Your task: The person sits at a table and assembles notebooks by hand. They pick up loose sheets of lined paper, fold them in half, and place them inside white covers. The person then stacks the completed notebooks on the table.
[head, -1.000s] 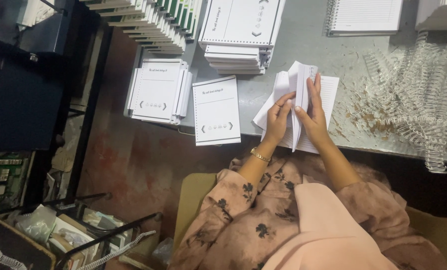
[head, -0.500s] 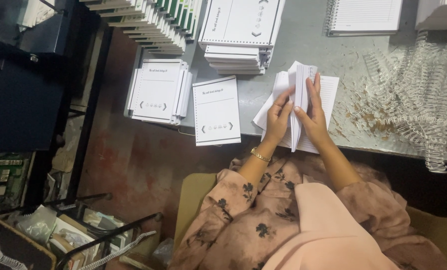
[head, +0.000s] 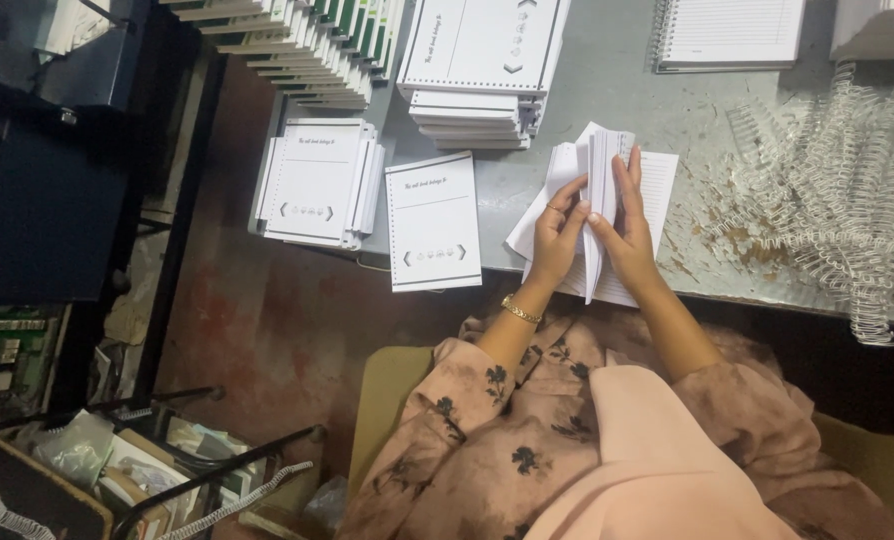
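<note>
Both hands are up on the grey table (head: pixel 607 90) now, working a bundle of lined pages (head: pixel 601 190) held on edge; the left hand (head: pixel 557 240) is cupped against the near side of the bundle, fingers curled with the tips pinching into the sheets, a ring on one finger and a gold bracelet (head: pixel 520 309) at the wrist; the right hand (head: pixel 629 225) is pressed flat on the other side, fingers straight and close together, thumb tucked in against the paper; between them the bundle stands upright, resting over a spread of loose lined sheets (head: pixel 657 180) on the table, right at the table's front edge.

Just left of the hands, a single white cover sheet (head: pixel 433 221) with a punched edge lies flat, hanging slightly over the front edge; further left, a stack of the same covers (head: pixel 317 180) sits at the table's corner; behind, a taller stack of covers (head: pixel 482 60); beside that, a fanned row of booklets (head: pixel 297 45) with green edges; at the far side, a finished spiral notebook (head: pixel 732 30); off to the right, a tangled heap of white wire coils (head: pixel 837 180), well apart from the hands; the table there is scuffed and flaking; the sleeves are pink with dark flowers.
</note>
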